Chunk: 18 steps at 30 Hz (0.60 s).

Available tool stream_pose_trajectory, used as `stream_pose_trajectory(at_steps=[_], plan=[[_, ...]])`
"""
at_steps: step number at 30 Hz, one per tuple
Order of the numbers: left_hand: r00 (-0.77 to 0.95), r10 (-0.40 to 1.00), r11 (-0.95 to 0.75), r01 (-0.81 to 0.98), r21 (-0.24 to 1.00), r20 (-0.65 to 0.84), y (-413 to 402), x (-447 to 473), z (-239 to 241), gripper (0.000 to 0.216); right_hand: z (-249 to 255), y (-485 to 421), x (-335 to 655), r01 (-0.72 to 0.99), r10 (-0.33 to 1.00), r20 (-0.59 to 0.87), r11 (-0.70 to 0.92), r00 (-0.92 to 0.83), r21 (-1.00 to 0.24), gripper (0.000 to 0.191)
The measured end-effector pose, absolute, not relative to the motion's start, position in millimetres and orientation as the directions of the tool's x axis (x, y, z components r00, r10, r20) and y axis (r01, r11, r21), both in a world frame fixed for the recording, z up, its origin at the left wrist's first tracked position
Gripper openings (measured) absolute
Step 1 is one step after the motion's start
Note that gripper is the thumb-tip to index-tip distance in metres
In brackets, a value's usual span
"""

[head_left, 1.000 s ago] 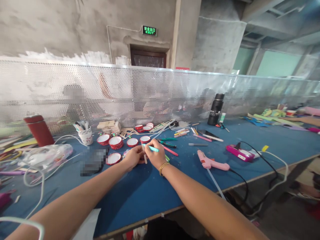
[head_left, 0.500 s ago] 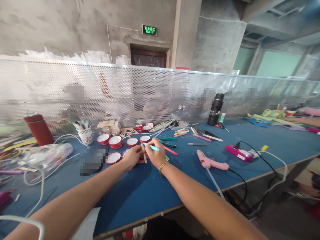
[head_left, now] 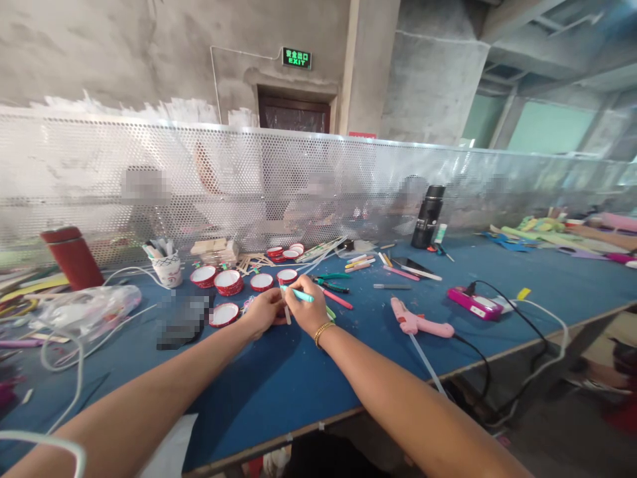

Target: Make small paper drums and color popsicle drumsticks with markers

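My left hand (head_left: 263, 312) pinches a thin pale craft stick (head_left: 287, 315) against the blue table (head_left: 279, 378). Close beside it, my right hand (head_left: 307, 311), with a gold bracelet at the wrist, grips a teal pen (head_left: 301, 295) whose tip rests on the stick's upper end. Both hands are closed. Several red-rimmed round lids (head_left: 229, 282) lie just beyond them.
A pink glue gun (head_left: 415, 323) with its cable lies to the right, near a magenta power strip (head_left: 475, 304). Pliers (head_left: 332, 285), coloured sticks, a phone, a black flask (head_left: 428, 216), a pen cup (head_left: 166, 267) and a red flask (head_left: 72, 255) stand before a perforated metal screen.
The view has shifted slightly. My hands stay together at the stick, and the pen has barely moved.
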<state>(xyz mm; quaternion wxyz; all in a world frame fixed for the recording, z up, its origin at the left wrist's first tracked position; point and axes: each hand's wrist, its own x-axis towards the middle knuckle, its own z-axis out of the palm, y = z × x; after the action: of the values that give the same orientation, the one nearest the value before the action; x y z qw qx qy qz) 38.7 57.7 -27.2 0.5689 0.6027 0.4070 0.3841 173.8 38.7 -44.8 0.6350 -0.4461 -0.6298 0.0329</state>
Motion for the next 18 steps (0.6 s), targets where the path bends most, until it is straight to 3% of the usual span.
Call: stream_pose_trajectory(at_steps=[7, 18], plan=[[0.352, 0.936, 0.018, 0.039, 0.999, -0.030, 51.6, 40.6, -20.5, 0.039, -42.8, 38.2, 177.0, 0.567, 0.600, 0.759, 0.544, 0.252, -0.618, 0.012], [0.344, 0.939, 0.010, 0.033, 0.999, -0.021, 50.6, 40.2, -19.5, 0.040, -41.6, 34.4, 173.5, 0.535, 0.596, 0.771, 0.586, 0.225, -0.609, 0.011]])
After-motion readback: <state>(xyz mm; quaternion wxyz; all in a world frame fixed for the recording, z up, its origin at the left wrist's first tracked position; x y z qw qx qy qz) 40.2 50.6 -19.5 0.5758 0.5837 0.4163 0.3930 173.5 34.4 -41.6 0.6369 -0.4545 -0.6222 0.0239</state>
